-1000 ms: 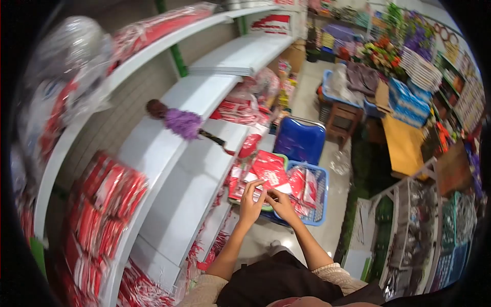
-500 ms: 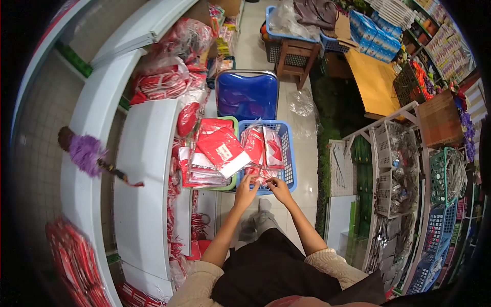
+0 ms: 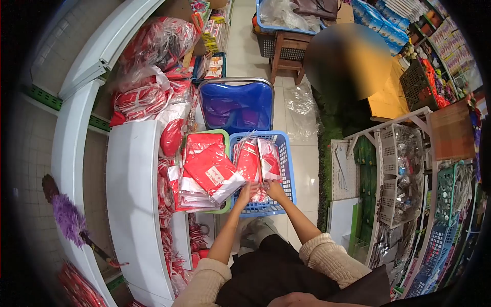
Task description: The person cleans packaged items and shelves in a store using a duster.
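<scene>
A blue plastic basket [image 3: 289, 174] holds clear plastic packets of red-and-white cloth. My left hand [image 3: 249, 192] grips the lower end of the left red packet [image 3: 248, 161]. At the lower end of the right packet [image 3: 270, 162], the fingers of my right hand [image 3: 275, 190] are closed on it. The two packets lie side by side, and other packaging shows below between my hands. A green basket [image 3: 227, 140] adjoins on the left, piled with more red-and-white packets [image 3: 207, 171]; the top one bears a white label with writing.
Behind the baskets stands a blue chair [image 3: 238, 105]. White shelving [image 3: 134, 204] runs along the left, with a purple duster [image 3: 69, 217]. A blurred shape [image 3: 337, 66] hides part of the yellow tabletop [image 3: 391, 97]. Wire racks [image 3: 396, 174] line the right; a plastic bag [image 3: 302, 107] lies on the floor.
My hands have moved farther into the blue basket, up to the packets' lower ends. The view has shifted, and a blurred shape has appeared by the yellow tabletop.
</scene>
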Demonstrator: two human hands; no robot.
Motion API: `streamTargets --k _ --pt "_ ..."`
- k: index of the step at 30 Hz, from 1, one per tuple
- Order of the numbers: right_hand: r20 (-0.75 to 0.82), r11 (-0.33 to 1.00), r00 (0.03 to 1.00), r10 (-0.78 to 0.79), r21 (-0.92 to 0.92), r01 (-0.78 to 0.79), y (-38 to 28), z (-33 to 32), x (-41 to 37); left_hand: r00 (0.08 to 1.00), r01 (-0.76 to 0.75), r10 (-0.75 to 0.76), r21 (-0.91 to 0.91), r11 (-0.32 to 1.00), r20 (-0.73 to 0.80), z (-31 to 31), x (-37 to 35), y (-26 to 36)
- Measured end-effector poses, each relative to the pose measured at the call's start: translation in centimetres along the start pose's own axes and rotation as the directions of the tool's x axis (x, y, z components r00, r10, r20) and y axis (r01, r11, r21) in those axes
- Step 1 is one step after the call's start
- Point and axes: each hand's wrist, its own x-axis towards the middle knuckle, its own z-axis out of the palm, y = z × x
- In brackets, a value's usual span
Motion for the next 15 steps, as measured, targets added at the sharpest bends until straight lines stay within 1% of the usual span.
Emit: streamTargets --k 1,2,4,5,7,9,10,11,12,13,14,15 --pt "-0.007 0.999 1.000 0.007 -0.038 -0.008 -0.5 0.2 0.8 0.997 0.076 -0.077 -0.042 0.996 -0.014 -0.2 0.7 0.2" --pt "-0.014 0.997 1.000 0.017 -0.081 -0.018 -0.9 0.3 1.4 0.997 0.081 -0.081 0.016 0.997 -0.007 -0.4 1.3 0.3" --pt "-0.024 0.984 0.999 0.044 -0.170 -0.048 -1.2 0.9 2.3 0.997 0.082 -0.082 -0.049 0.995 0.008 -0.7 3.0 -0.3" --pt "-0.005 0.978 0.995 0.098 -0.184 -0.097 -1.4 1.1 2.7 0.997 0.081 -0.080 -0.082 0.993 0.015 -0.8 3.6 -0.7" --pt "0.031 0.957 0.979 0.203 -0.219 -0.191 -2.0 1.1 3.3 0.991 0.133 -0.131 -0.096 0.986 0.025 -0.7 4.2 -0.7" --pt "-0.021 0.938 0.963 0.269 -0.219 -0.267 -2.2 1.7 3.2 0.986 0.166 -0.160 -0.128 0.978 0.053 -0.3 4.3 -0.7" --pt "-0.051 0.927 0.952 0.302 -0.218 -0.306 -1.8 2.0 3.1 0.984 0.172 -0.162 -0.151 0.973 0.077 -0.1 4.3 -0.5" --pt "-0.114 0.948 0.958 0.265 -0.150 -0.280 -1.4 2.2 3.0 0.982 0.178 -0.162 -0.173 0.969 0.101 0.1 4.4 -0.3" --pt "-0.179 0.965 0.957 0.230 -0.083 -0.247 -1.1 2.2 2.9 0.983 0.175 -0.161 -0.178 0.968 0.094 0.4 4.5 -0.1" --pt "-0.245 0.978 0.949 0.197 -0.018 -0.207 -0.8 2.3 2.8 0.981 0.176 -0.160 -0.155 0.972 0.110 0.6 4.7 0.1" --pt "-0.352 0.980 0.919 0.180 -0.017 -0.199 -0.3 2.0 2.5 0.979 0.175 -0.158 -0.132 0.976 0.125 0.7 4.7 0.4" --pt "-0.432 0.978 0.879 0.202 0.052 -0.200 0.1 1.3 2.2 0.978 0.172 -0.156 -0.107 0.979 0.138 0.7 4.8 0.4"
